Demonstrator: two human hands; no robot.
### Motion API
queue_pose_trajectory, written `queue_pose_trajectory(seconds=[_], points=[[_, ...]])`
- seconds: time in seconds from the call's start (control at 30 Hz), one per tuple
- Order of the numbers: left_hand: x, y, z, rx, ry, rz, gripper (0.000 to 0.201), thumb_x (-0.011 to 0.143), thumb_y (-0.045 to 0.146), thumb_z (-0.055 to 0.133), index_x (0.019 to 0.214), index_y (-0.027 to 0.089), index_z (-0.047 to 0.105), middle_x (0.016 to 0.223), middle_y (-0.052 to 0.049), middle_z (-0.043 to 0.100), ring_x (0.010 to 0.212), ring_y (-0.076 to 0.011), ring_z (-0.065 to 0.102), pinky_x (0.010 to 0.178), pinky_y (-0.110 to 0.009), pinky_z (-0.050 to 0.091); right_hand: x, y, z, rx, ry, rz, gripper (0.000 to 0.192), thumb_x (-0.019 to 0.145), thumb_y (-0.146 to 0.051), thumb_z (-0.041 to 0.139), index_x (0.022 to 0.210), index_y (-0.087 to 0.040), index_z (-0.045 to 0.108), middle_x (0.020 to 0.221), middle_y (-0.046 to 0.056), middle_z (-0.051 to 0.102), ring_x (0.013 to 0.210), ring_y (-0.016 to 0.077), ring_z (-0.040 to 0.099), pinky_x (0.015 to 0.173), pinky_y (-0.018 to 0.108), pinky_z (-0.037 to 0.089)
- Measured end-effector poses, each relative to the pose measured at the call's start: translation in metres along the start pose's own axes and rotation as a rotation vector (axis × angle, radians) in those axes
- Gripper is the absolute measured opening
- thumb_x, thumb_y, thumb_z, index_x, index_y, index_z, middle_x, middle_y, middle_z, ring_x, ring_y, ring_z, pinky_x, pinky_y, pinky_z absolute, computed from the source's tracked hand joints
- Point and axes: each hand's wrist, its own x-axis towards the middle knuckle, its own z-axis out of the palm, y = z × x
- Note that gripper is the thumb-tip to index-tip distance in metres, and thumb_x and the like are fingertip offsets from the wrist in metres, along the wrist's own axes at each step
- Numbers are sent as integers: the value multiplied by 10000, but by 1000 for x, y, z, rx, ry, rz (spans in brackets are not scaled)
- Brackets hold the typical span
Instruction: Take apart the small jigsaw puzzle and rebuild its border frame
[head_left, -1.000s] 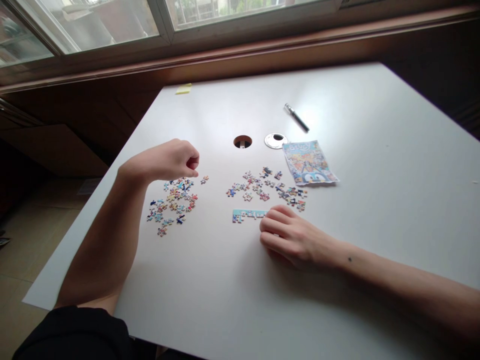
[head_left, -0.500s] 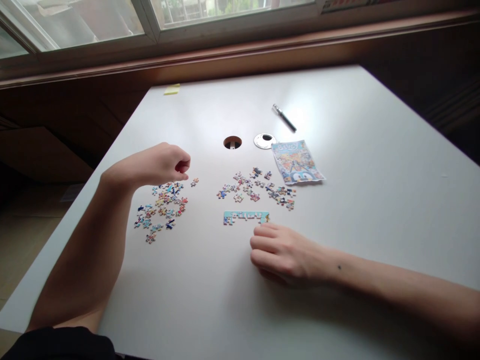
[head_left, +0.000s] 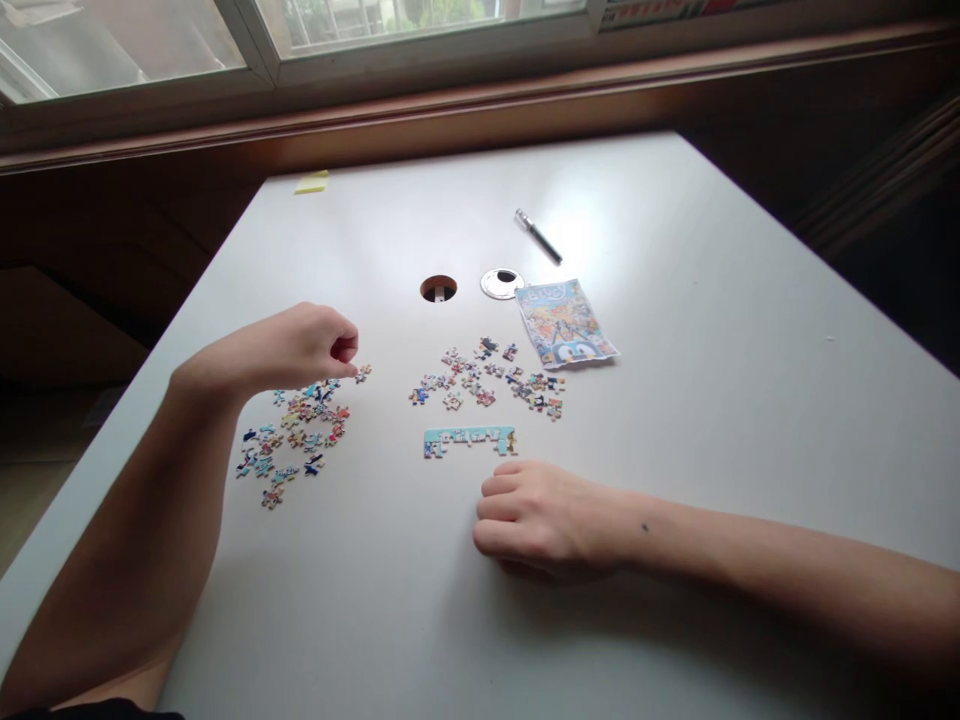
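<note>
**A:** Loose puzzle pieces [head_left: 296, 435], left-hand pile: where do they lie, and what are the fingers doing there?

**B:** The pile lies toward the left edge of the table [head_left: 675, 420], about midway between its far and near edges. The left hand [head_left: 304, 345] hovers over the far end of that pile, knuckles up, fingers curled in toward the palm. Thumb and forefinger tips come together at a single piece [head_left: 363, 374] at the pile's far right margin; whether they actually grip it cannot be told.

**A:** And the right hand [head_left: 544, 520]?

**B:** It rests on the table nearer the near edge, fingers bent under and pressed side by side in a loose fist, holding nothing visible. Its knuckles lie just beside, but apart from, the right end of the joined strip [head_left: 469, 440], a light-blue row of assembled pieces.

**A:** Beyond the strip?

**B:** A second scatter of pieces [head_left: 487, 378] lies toward the far edge from the strip, near the table's middle. Farther still, to its right, lies the printed reference picture [head_left: 564, 322], tilted. Beside its far left corner sit a round metal cap [head_left: 501, 283] and an open cable hole [head_left: 438, 288]. A pen [head_left: 538, 236] lies aslant beyond these. A yellow note [head_left: 311, 182] sits at the far left corner.
</note>
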Motion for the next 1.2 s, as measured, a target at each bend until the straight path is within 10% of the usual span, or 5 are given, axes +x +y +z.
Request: queue_pose_trajectory(seconds=[1.2], points=[[5, -2, 9, 49, -29, 46, 229, 866, 329, 535, 700, 203, 438, 638, -8, 523, 520, -121, 404, 498, -266, 256, 1, -1, -1, 40, -28, 38, 199, 923, -149, 450, 736, -215, 427, 651, -7, 494, 589, 147, 307, 598, 303, 263]])
